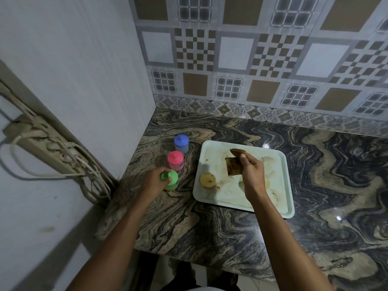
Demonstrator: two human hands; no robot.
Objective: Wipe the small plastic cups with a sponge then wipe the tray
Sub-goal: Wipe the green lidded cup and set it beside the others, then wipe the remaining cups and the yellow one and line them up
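Fingers of the left hand (154, 182) gripped the lid of the green cup (173, 182), which stood on the counter (231, 238) in line with the pink cup (176, 160) and blue cup (181, 143). The right hand (252, 171) pinched the sponge (233, 166) (brown, stained) over the tray (218, 153), where the yellow cup (207, 180) stood near the left rim.

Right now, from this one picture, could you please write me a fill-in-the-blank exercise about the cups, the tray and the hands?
1. The left hand holds a cup with a ____ lid.
2. The right hand holds the sponge above the tray, where the lone cup is ____.
3. On the counter, the pink cup stands between the held cup and a ____ one.
Missing words: green; yellow; blue.
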